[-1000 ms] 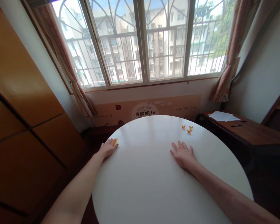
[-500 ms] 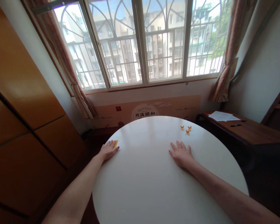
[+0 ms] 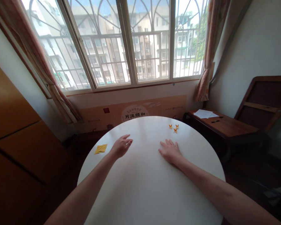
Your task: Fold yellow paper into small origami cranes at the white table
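Both my hands are over a round white table (image 3: pixel 145 187). My left hand (image 3: pixel 121 146) hovers above the tabletop with its fingers loosely stretched out, holding nothing. A flat folded piece of yellow paper (image 3: pixel 101 148) lies to its left near the table's edge, apart from the hand. My right hand (image 3: pixel 170 151) lies flat on the table, palm down, fingers spread. Three small orange folded paper figures (image 3: pixel 173 127) stand a short way beyond my right hand, toward the far edge.
A wide barred window (image 3: pixel 121 43) with curtains fills the far wall, with a printed cardboard panel (image 3: pixel 135 112) leaning below it. A dark wooden bench (image 3: pixel 221 125) with white papers and a pen stands at the right. Wooden cabinet doors (image 3: pixel 11 131) line the left.
My left hand has lifted off the yellow paper and moved right toward the table's middle, leaving the paper uncovered. The camera has turned to the right. My right hand stays flat.
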